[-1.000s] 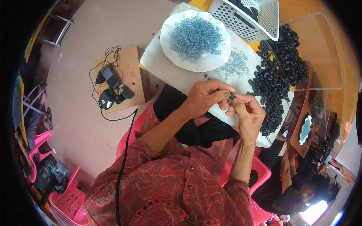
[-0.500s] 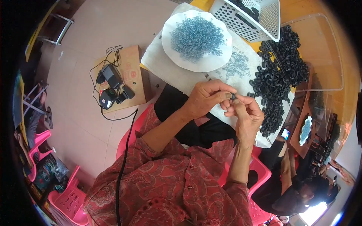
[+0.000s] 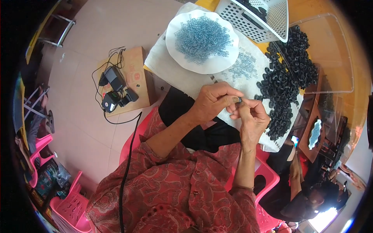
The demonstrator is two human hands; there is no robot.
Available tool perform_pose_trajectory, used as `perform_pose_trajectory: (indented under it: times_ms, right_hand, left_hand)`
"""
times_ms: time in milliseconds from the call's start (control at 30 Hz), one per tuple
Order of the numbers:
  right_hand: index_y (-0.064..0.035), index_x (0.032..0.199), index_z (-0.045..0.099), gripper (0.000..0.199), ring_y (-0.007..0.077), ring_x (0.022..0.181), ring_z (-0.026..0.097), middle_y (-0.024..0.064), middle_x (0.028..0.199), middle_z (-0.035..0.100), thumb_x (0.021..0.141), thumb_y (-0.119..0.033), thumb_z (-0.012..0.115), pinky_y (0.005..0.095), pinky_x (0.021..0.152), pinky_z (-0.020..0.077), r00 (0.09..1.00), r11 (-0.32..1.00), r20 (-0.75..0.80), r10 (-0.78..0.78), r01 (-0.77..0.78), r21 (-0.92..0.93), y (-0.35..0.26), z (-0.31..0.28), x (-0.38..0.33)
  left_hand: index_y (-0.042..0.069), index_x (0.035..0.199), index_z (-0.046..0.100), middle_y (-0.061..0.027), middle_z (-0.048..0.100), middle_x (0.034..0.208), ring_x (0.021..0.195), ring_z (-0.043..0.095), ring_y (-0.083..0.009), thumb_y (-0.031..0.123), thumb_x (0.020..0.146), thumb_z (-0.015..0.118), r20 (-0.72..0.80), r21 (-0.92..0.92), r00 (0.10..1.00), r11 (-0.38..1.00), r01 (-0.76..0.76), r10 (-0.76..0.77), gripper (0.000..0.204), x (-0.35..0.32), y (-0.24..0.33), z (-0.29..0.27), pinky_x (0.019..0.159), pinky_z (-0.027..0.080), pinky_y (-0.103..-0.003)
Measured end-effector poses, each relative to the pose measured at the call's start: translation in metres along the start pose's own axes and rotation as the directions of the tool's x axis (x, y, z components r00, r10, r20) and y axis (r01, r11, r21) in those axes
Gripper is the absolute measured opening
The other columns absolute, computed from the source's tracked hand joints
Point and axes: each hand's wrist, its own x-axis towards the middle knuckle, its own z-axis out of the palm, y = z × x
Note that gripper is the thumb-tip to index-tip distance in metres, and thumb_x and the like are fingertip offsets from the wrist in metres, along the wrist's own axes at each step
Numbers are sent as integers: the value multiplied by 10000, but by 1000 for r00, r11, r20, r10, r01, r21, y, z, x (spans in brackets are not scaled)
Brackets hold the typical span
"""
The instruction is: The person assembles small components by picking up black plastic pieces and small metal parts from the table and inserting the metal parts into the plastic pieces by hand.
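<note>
White cloth (image 3: 167, 73) spans upper centre while our left hand (image 3: 210, 101) and right hand (image 3: 253, 121) pinch a small part (image 3: 240, 99) that slackening could drop.

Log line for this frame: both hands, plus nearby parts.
left hand: pinching small dark part | right hand: pinching same part | scalloped white plate: heaped with small blue-grey pieces | black parts: piled right of plate
</note>
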Motion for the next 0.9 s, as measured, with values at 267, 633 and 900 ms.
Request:
perform_pose_trajectory:
  times_ms: [267,633,900]
  right_hand:
    - [60,954,626,102,158,643,644,146,810,670,887,-15,608,287,578,566,989,997,149,-13,1,77,3,-17,5]
    - [50,892,623,107,176,587,645,129,757,655,824,-11,677,288,553,567,940,933,340,-17,-107,342,25,-31,25]
    - [45,871,616,94,176,574,643,122,756,652,823,-8,678,278,550,561,945,938,325,-23,-92,334,22,-27,24]
  left_hand:
    - [-27,1028,650,-25,615,740,661,570,-67,-7,901,557,26,-144,996,985,91,-88,159,1,2,-3,610,464,-210]
    - [-37,1004,651,-39,609,712,612,574,-81,6,903,555,105,-196,980,963,187,-169,146,3,9,-8,571,467,-212]
    - [-41,992,650,-39,610,722,610,574,-82,2,903,552,95,-190,987,970,149,-132,140,2,7,-8,572,468,-214]
